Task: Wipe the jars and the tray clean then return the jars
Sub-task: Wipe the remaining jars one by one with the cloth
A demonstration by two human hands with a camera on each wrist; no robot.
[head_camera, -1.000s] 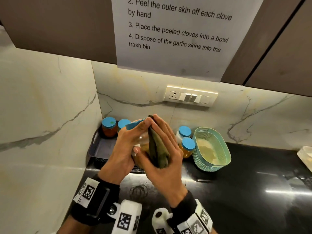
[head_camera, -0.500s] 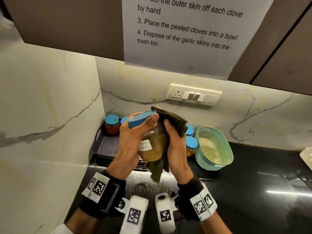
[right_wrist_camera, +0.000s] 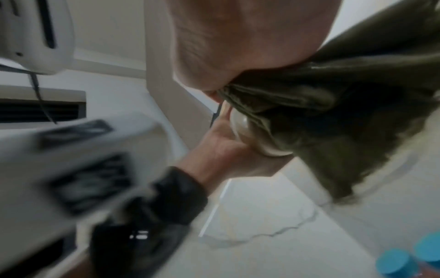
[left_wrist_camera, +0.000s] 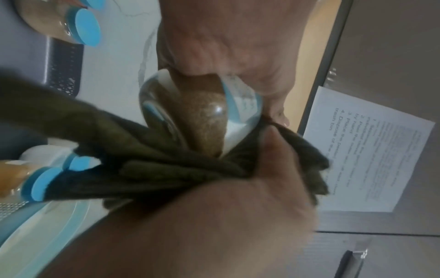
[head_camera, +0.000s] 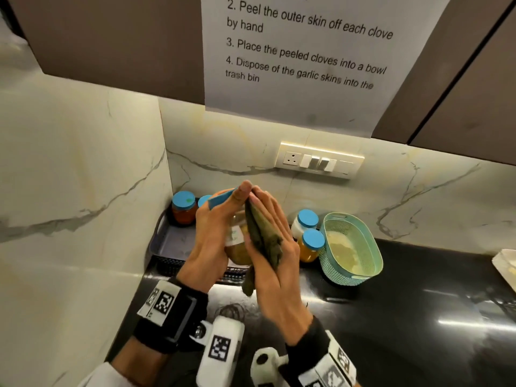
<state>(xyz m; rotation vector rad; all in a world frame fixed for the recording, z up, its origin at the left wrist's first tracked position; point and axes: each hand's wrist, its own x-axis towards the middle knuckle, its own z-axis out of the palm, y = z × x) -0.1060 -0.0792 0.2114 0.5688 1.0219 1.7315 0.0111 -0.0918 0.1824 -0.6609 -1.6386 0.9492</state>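
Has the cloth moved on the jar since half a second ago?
Yes. The cloth has slid down off the blue lid onto the jar's side.

Teal basket (head_camera: 352, 248) sits on the black counter (head_camera: 405, 317); instruction sheet (head_camera: 304, 60) hangs above, wall socket (head_camera: 319, 160) below it.

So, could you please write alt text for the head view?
A person's left hand holds a blue-lidded jar while the right hand presses a green cloth against it, above a black counter. Behind stand a grey tray, more jars and a teal basket.
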